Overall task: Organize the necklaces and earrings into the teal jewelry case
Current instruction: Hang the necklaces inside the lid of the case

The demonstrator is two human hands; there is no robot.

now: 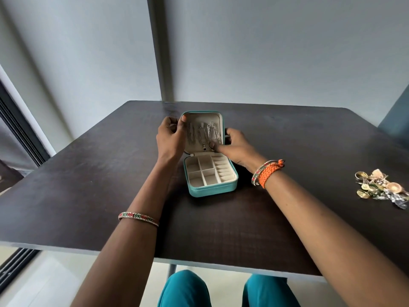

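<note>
The teal jewelry case (212,189) stands open in the middle of the dark table, its lid upright. Several silver necklaces (203,135) hang inside the cream lid, one with a small dark pendant. My left hand (171,138) grips the lid's left edge, thumb inside the rim. My right hand (234,144) holds the lid's right side, and its thumb presses the lower end of the rightmost chain. The cream compartments in the base hold nothing visible. A pile of gold and shell earrings (380,188) lies far right on the table.
The dark table (88,185) reaches a grey wall behind. A blue chair back (396,120) shows at the right edge. My knees in teal trousers sit under the near edge. Bangles ring both wrists.
</note>
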